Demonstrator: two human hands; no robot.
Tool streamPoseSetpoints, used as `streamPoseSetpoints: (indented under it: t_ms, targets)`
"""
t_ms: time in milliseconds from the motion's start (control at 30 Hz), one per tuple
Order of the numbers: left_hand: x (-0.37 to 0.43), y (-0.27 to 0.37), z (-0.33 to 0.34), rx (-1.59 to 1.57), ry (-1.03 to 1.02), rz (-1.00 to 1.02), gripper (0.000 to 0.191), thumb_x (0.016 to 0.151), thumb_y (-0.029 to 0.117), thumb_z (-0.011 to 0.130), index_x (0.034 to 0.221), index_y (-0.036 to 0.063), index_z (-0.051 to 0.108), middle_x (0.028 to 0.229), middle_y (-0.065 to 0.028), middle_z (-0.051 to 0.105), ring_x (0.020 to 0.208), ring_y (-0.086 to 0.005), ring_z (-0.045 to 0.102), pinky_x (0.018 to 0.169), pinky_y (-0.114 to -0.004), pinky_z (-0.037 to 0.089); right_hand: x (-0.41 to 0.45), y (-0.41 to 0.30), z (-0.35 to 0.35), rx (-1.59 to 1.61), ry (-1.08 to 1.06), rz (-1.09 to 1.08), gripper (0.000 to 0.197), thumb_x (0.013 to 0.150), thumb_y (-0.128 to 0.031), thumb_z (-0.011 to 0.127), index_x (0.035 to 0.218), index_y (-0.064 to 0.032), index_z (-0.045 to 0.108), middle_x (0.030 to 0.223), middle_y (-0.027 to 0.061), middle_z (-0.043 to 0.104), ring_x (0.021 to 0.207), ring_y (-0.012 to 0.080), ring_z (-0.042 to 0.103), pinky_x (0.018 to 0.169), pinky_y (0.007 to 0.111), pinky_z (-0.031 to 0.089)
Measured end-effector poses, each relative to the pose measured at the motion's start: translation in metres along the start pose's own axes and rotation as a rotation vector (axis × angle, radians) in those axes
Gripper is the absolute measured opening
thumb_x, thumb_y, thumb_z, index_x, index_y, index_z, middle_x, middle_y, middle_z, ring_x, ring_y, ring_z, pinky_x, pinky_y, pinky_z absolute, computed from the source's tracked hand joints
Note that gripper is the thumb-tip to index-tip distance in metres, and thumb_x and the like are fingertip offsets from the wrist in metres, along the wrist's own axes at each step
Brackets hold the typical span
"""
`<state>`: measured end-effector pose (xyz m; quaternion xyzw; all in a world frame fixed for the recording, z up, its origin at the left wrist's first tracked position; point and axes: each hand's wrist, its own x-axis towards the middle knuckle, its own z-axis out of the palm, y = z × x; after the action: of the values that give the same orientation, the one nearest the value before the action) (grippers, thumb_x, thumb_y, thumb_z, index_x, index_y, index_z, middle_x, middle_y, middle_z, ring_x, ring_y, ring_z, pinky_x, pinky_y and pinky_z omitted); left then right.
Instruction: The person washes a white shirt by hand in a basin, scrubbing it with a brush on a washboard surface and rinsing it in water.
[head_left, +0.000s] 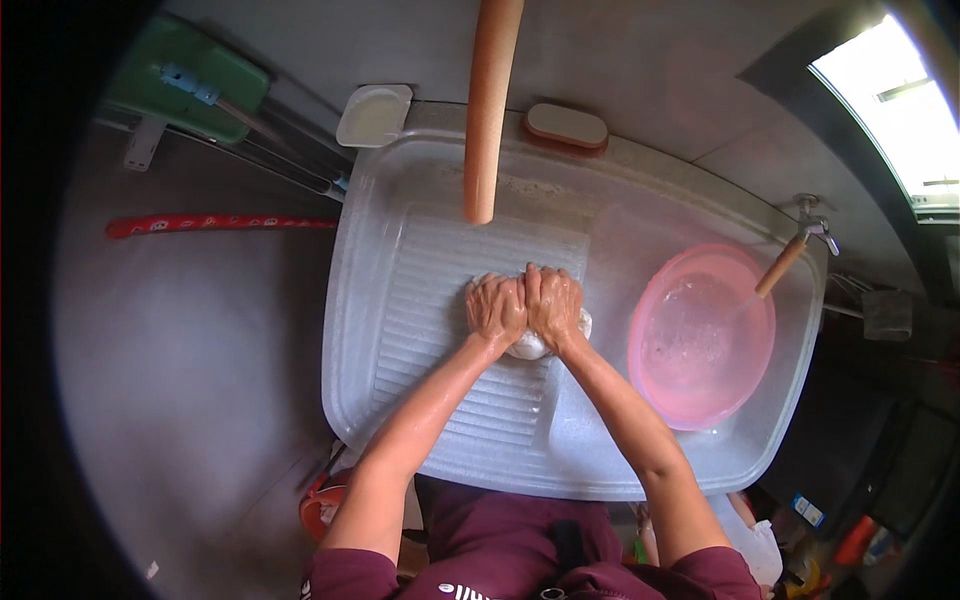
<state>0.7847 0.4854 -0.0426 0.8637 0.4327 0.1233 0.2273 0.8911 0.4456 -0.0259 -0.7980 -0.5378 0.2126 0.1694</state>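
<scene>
My left hand (496, 307) and my right hand (553, 306) lie side by side, fingers curled over a wet, bunched white cloth (529, 346). Most of the cloth is hidden under them; folds show below the wrists and right of my right hand. Both press it at the right side of the ribbed washboard (450, 337) of a pale laundry sink. A pink plastic basin (701, 337) holding water stands in the sink's right part. Water runs into it from an orange-brown tube on the metal faucet (808, 221).
A thick orange-tan tube (491, 112) hangs over the sink's back. On the back ledge are a white tray (374, 115) and an oval brush or soap box (566, 126). Left of the sink are a red patterned stick (225, 223) and a green dustpan (202, 82). A window (885, 97) is at upper right.
</scene>
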Motion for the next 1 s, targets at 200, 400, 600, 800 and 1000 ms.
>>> streamPoseSetpoints:
  t_ms: [200,400,600,800,1000]
  targets:
    - [0.020,0.031,-0.028,0.268,-0.033,-0.152,0.039,0.086,0.034,0.047,0.116,0.0096,0.047,0.123,-0.0179,0.040,0.104,-0.0378,0.043,0.086,-0.054,0.038,-0.001,0.004,-0.005,-0.087,0.319,0.124,0.043,0.089,-0.040,0.040,0.117,-0.0106,0.055,0.134,0.0174,0.040,0.117,0.0420,0.041,0.094,0.069,0.021]
    - [-0.060,0.037,-0.019,-0.105,0.131,-0.084,0.048,0.084,0.037,0.050,0.121,0.0069,0.048,0.119,-0.0178,0.040,0.107,-0.0360,0.039,0.093,-0.054,0.029,-0.108,0.003,-0.010,0.421,0.212,0.057,0.044,0.081,-0.041,0.056,0.109,-0.0072,0.058,0.127,0.0208,0.043,0.114,0.0406,0.042,0.095,0.051,0.032]
    - [-0.130,0.034,-0.005,-0.132,0.297,-0.034,0.030,0.079,0.031,0.049,0.095,0.0066,0.053,0.098,-0.0130,0.046,0.099,-0.0337,0.040,0.090,-0.048,0.030,-0.161,-0.022,0.025,0.339,0.458,-0.079,0.022,0.076,-0.031,0.060,0.083,-0.0096,0.061,0.107,0.0139,0.045,0.104,0.0345,0.039,0.091,0.050,0.031]
    - [-0.081,0.031,-0.016,-0.070,0.212,0.110,0.021,0.076,0.029,0.046,0.067,0.0099,0.047,0.073,-0.0067,0.048,0.077,-0.0268,0.046,0.071,-0.041,0.032,-0.110,-0.009,0.010,0.242,0.388,-0.090,0.017,0.074,-0.025,0.054,0.064,-0.0110,0.056,0.075,0.0058,0.053,0.070,0.0268,0.045,0.062,0.039,0.032]
    - [-0.056,0.032,-0.023,-0.141,0.066,0.101,0.022,0.074,0.026,0.047,0.064,0.0069,0.049,0.069,-0.0087,0.049,0.069,-0.0273,0.046,0.065,-0.039,0.033,-0.084,-0.003,0.000,0.262,0.237,-0.071,0.022,0.078,-0.021,0.050,0.061,-0.0089,0.057,0.068,0.0059,0.052,0.064,0.0267,0.047,0.056,0.039,0.035]
